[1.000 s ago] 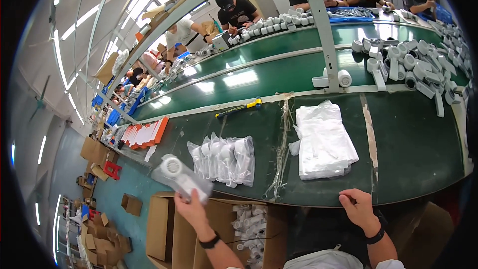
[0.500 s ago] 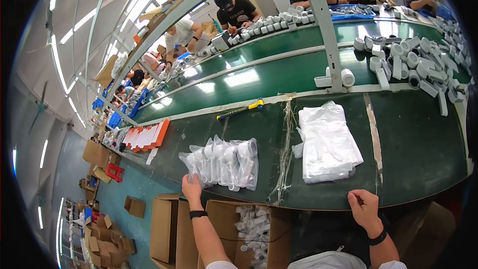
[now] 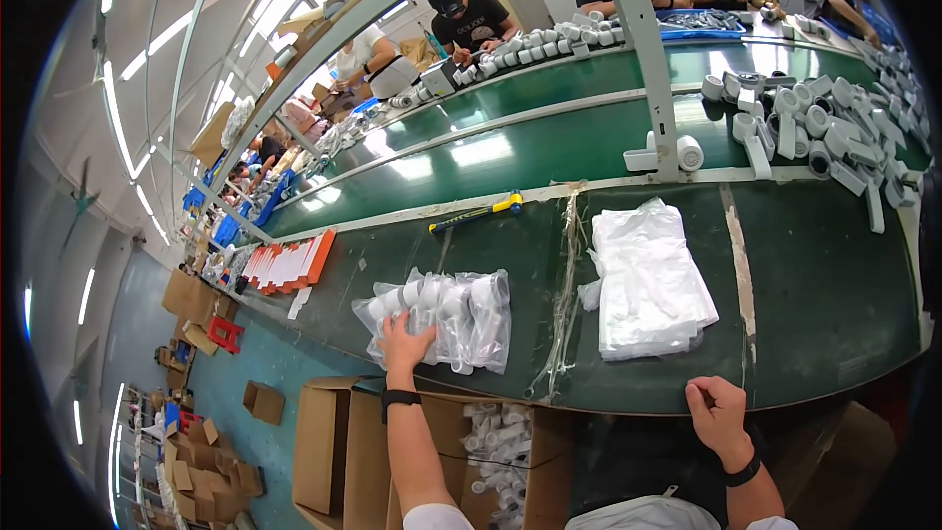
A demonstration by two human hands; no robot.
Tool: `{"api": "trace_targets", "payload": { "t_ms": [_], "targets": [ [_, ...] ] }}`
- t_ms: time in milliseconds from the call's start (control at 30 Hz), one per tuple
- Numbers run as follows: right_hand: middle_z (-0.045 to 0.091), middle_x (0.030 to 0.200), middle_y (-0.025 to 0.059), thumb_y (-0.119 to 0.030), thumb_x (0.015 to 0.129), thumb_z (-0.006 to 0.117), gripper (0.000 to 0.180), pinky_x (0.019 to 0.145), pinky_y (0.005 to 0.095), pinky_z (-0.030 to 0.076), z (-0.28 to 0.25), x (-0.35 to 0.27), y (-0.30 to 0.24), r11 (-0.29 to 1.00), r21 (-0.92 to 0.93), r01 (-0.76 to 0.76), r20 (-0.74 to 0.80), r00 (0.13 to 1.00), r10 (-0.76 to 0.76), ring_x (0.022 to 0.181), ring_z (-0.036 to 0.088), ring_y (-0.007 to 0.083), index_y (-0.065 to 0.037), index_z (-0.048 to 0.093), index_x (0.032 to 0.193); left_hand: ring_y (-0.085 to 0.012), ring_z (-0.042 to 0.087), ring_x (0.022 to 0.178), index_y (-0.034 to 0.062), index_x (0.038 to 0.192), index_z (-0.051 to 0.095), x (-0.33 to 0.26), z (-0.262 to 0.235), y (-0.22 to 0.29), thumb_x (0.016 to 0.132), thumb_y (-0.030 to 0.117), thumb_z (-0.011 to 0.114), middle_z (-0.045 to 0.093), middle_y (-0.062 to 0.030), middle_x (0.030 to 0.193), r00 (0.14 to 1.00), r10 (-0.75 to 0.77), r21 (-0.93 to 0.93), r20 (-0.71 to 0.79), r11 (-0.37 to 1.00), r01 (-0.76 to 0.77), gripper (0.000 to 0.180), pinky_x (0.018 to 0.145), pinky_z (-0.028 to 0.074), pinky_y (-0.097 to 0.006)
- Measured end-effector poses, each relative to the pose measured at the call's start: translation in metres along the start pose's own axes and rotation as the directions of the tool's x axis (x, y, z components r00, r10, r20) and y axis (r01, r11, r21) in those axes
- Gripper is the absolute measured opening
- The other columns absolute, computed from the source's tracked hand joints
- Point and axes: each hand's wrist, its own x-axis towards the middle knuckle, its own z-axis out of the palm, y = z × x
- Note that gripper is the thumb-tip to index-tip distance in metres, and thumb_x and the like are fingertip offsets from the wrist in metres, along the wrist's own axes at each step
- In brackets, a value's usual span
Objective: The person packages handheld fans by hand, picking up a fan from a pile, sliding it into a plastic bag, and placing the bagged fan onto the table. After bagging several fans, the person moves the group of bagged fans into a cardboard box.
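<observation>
A row of white plastic parts with round ends, sealed in clear plastic bags (image 3: 474, 319), lies side by side on the dark green bench. My left hand (image 3: 404, 342) rests over the near left part of this row, fingers spread and touching the bags. Right of the row is a flat stack of clear plastic bags (image 3: 648, 285). Below it, at the bench's near edge, my right hand (image 3: 718, 412) is loosely curled, with nothing visible in it.
Behind the row lies a yellow and black hammer (image 3: 478, 213). Orange-and-white cartons (image 3: 289, 263) stand at the left. An open cardboard box (image 3: 417, 451) below the bench holds more white parts. Grey-white parts (image 3: 834, 123) are heaped at the far right. Several people work across the green belt (image 3: 471, 152).
My left hand has moved right and slightly up, from the row's left edge onto the bagged parts. My right hand stays nearly still.
</observation>
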Motion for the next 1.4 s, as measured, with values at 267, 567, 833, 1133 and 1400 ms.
{"api": "trace_targets", "payload": {
  "t_ms": [267,567,833,1133,1400],
  "targets": [
    [0.060,0.065,0.0095,-0.004,0.083,0.069,0.004,0.049,0.0273,0.042,-0.001,-0.001,0.000,1.000,-0.013,0.021,-0.001,1.000,-0.021,0.051,0.055,0.0161,0.000,0.067,0.084,-0.0468,0.034,0.134,0.0110,0.139,0.049,0.006,-0.015,0.029,0.065,0.057,0.070,0.028,-0.0209,0.151,0.972,-0.197,0.053,0.127,0.980,0.192,0.089,0.109,0.033,-0.050],
    [0.059,0.065,0.0097,-0.004,0.082,0.069,0.005,0.049,0.0282,0.041,-0.001,0.001,0.001,0.998,-0.016,0.069,-0.002,0.998,-0.069,0.051,0.055,0.0180,-0.001,0.066,0.083,-0.0458,0.045,0.125,0.0087,0.132,0.057,0.001,-0.024,0.048,0.066,0.056,0.069,0.041,-0.0180,0.143,0.961,-0.267,0.116,0.073,0.959,0.258,0.082,0.102,0.041,-0.050],
    [0.059,0.065,0.0097,-0.003,0.082,0.069,0.004,0.048,0.0285,0.041,-0.001,0.001,-0.002,0.998,-0.031,0.054,0.014,0.998,-0.054,0.051,0.055,0.0183,-0.001,0.066,0.083,-0.0414,0.055,0.115,0.0031,0.118,0.065,0.007,-0.018,0.036,0.061,0.055,0.071,0.057,-0.0209,0.128,0.982,-0.188,0.055,-0.028,0.980,0.189,0.077,0.099,0.044,-0.048],
    [0.059,0.065,0.0099,-0.003,0.083,0.068,0.004,0.049,0.0292,0.042,-0.001,-0.001,0.002,0.995,-0.058,0.081,0.003,0.997,-0.081,0.052,0.056,0.0191,-0.001,0.066,0.083,-0.0432,0.059,0.109,0.0012,0.109,0.069,0.006,-0.019,0.038,0.061,0.049,0.072,0.064,-0.0233,0.117,0.984,-0.168,0.041,-0.050,0.984,0.171,0.067,0.097,0.045,-0.046],
    [0.058,0.065,0.0093,-0.004,0.084,0.067,0.004,0.049,0.0289,0.041,0.001,-0.004,0.000,0.994,-0.071,0.083,0.031,0.996,-0.081,0.051,0.053,0.0180,0.000,0.065,0.083,-0.0437,0.055,0.112,0.0043,0.111,0.069,-0.007,-0.027,0.011,0.062,0.048,0.071,0.060,-0.0199,0.123,0.967,-0.249,0.067,-0.054,0.965,0.253,0.065,0.096,0.045,-0.048]
  ]
}}
